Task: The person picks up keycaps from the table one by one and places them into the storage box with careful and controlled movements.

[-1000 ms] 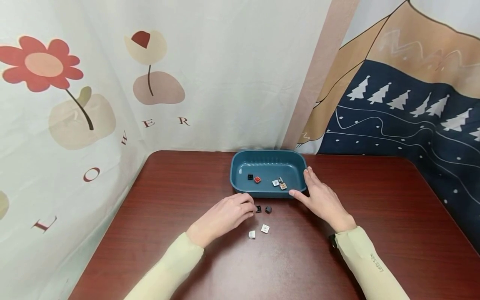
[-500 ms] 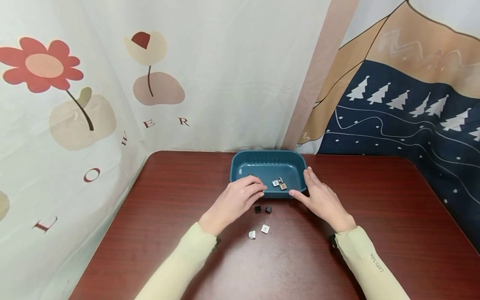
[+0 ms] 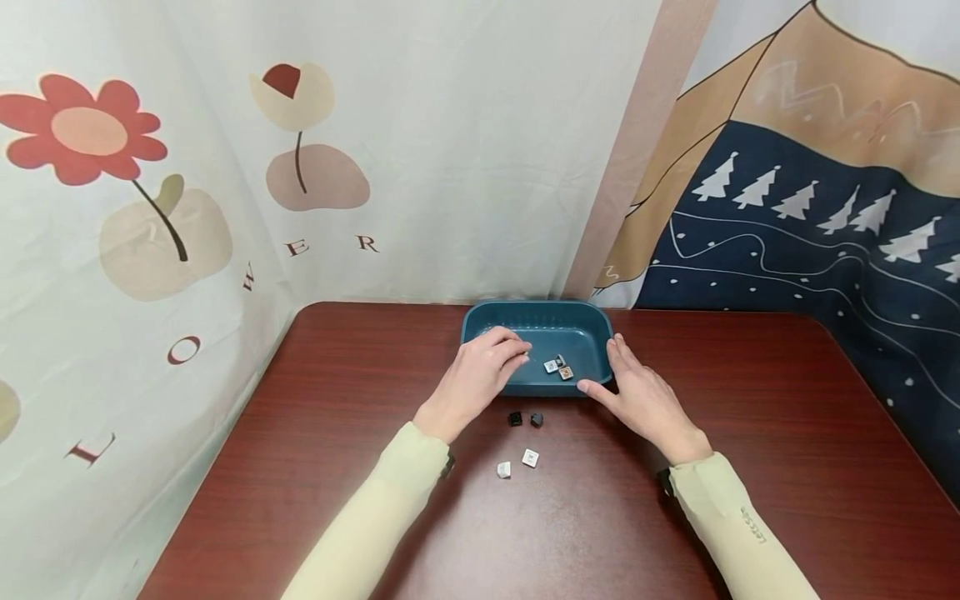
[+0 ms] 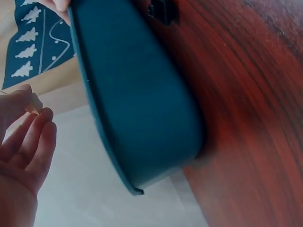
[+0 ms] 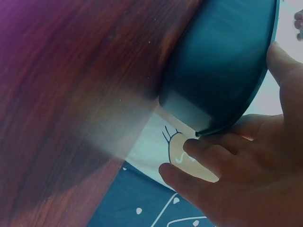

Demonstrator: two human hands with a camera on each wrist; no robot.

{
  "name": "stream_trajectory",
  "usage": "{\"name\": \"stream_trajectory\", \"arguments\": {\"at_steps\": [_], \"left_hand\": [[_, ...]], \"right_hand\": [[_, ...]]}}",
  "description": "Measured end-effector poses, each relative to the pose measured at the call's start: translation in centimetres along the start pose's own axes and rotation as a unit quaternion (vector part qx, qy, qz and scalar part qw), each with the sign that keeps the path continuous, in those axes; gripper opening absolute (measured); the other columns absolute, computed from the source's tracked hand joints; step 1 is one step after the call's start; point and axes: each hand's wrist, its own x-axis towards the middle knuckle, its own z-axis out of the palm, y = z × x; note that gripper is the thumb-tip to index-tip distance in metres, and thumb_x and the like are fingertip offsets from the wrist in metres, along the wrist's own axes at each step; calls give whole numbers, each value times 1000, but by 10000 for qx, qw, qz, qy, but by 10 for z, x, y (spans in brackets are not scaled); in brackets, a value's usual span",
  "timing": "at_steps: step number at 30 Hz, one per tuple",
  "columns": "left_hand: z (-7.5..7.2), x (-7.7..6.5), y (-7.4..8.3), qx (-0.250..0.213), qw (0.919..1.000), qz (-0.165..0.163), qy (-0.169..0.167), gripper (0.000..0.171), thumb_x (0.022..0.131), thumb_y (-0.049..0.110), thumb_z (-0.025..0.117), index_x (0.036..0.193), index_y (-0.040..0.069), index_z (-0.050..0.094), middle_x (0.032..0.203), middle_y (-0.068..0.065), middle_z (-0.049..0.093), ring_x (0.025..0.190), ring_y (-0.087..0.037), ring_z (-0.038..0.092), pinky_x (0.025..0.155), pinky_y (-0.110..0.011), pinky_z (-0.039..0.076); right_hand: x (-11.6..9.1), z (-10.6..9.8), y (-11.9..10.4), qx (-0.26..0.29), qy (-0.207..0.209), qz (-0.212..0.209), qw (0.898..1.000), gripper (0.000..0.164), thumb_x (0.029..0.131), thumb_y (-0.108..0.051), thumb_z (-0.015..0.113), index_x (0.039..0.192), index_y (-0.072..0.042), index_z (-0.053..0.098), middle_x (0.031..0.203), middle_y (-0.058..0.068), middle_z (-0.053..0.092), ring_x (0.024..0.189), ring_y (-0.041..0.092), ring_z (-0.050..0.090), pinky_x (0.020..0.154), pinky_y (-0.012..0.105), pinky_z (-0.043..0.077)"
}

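The left hand (image 3: 474, 375) is held, a small pale piece (image 4: 35, 103) pinched in it, over the left of the blue tray (image 3: 577, 340). The tray's right end is touched by the outstretched right hand (image 3: 647, 406). Two dark keycaps (image 3: 515, 418) and two white keycaps (image 3: 531, 458) are set nearer on the bench (image 3: 600, 525).

Left hand (image 3: 474, 371) covers corner of tray (image 3: 573, 340); white keycap (image 3: 530, 458) print illegible.

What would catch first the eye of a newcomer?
Probably the big red flower printed on the hanging cloth, upper left in the head view. Then the blue tray at the far edge of the table: the left hand pinches a pale piece over it, and the right hand touches its right side.
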Motion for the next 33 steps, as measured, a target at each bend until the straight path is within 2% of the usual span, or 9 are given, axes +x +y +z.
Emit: {"name": "stream_trajectory", "arguments": {"at_steps": [3, 8, 13, 21, 26, 33], "left_hand": [[3, 1, -4, 23, 9999, -158, -63, 17, 94, 9, 77, 111, 4, 79, 106, -6, 70, 93, -17, 68, 82, -24, 57], [9, 3, -13, 41, 9978, -609, -267, 18, 94, 9, 77, 111, 4, 78, 107, -6, 69, 92, -16, 69, 81, -24, 58], [14, 7, -21, 168, 9940, -995, -422, 17, 95, 7, 75, 111, 4, 78, 107, -8, 69, 95, -19, 69, 83, -30, 59], [17, 15, -25, 353, 9833, -1529, -923, 18, 96, 10, 75, 112, 4, 79, 107, -8, 71, 98, -22, 69, 86, -33, 59], [20, 20, -26, 628, 9747, -1683, -1327, 17, 98, 13, 73, 112, 6, 80, 104, -7, 71, 98, -20, 67, 85, -33, 59], [24, 26, -33, 763, 9650, -1864, -1678, 13, 99, 15, 72, 105, 9, 82, 95, -5, 68, 93, -18, 62, 82, -31, 58]], "right_hand": [[0, 0, 0, -5, -1, -1, 10000, 104, 97, -67, 57, 160, 9, 23, 167, 28, 19, 146, 50, 35, 112, 63, 37], [0, 1, 0, -24, 1, -3, 10000, 103, 98, -66, 58, 160, 9, 23, 167, 28, 19, 146, 50, 35, 113, 62, 37], [0, 1, 1, -27, 64, -28, 10000, 103, 98, -66, 57, 159, 10, 24, 166, 29, 20, 146, 50, 35, 113, 63, 36], [0, 1, 2, -5, 41, -17, 10000, 104, 97, -67, 57, 159, 9, 24, 167, 28, 20, 147, 49, 33, 114, 62, 35], [0, 0, 2, -6, 29, -12, 10000, 103, 97, -65, 60, 159, 9, 24, 167, 28, 19, 148, 49, 33, 114, 62, 35], [-1, 0, 1, -9, 19, 7, 10000, 103, 97, -65, 59, 160, 9, 23, 167, 28, 19, 147, 49, 33, 114, 62, 35]]}}
